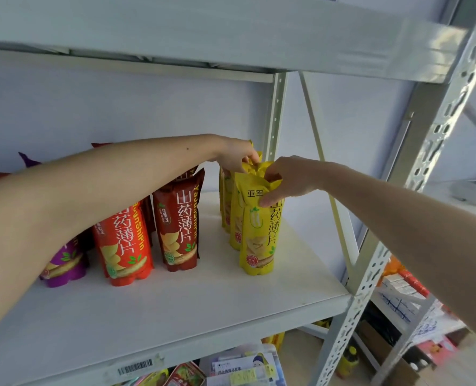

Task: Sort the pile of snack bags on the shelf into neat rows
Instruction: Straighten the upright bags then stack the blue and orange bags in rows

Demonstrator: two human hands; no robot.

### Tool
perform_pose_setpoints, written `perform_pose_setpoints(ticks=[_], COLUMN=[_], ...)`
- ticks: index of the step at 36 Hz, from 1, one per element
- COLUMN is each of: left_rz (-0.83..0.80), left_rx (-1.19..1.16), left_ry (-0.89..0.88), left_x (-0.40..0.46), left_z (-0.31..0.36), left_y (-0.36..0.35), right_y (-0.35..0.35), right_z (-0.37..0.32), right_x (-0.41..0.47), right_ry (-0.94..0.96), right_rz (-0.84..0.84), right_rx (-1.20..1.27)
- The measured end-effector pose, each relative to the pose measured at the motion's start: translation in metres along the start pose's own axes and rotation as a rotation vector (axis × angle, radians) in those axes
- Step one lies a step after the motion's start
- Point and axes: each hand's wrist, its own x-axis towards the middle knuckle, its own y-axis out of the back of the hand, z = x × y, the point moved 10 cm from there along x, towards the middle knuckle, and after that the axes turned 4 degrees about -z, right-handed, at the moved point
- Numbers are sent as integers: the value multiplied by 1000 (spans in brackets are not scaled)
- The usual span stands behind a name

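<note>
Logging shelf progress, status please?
Right hand grips front yellow bag. Left hand pinches yellow bag behind. Nothing in the way.

Left forearm covers most of the purple bag [65, 260] and the top of the orange-red bag [125, 240], so their upper print can't be read. Bags behind the front yellow bag [259, 232] only show as thin slivers (can't count them for sure). The left hand [238, 157] fingertips are tucked behind the crumpled yellow top. Stuff on the lower shelf [231, 369] is cut by the bottom edge, and the barcode label [135, 367] is too small to read.
</note>
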Motion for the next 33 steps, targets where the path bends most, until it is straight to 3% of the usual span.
perform_pose_setpoints(ticks=[14, 20, 26, 33], left_rz=[70, 164, 36, 7], left_rx=[53, 296, 184, 123], left_ry=[20, 90, 87, 71], left_x=[-2, 3, 10, 17], left_z=[-4, -11, -19, -23], left_y=[14, 27, 17, 19], right_y=[0, -1, 0, 2], right_z=[1, 5, 9, 9], right_x=[9, 16, 22, 32], right_ry=[6, 0, -15, 3], right_rz=[64, 31, 34, 57], right_rx=[43, 63, 96, 89])
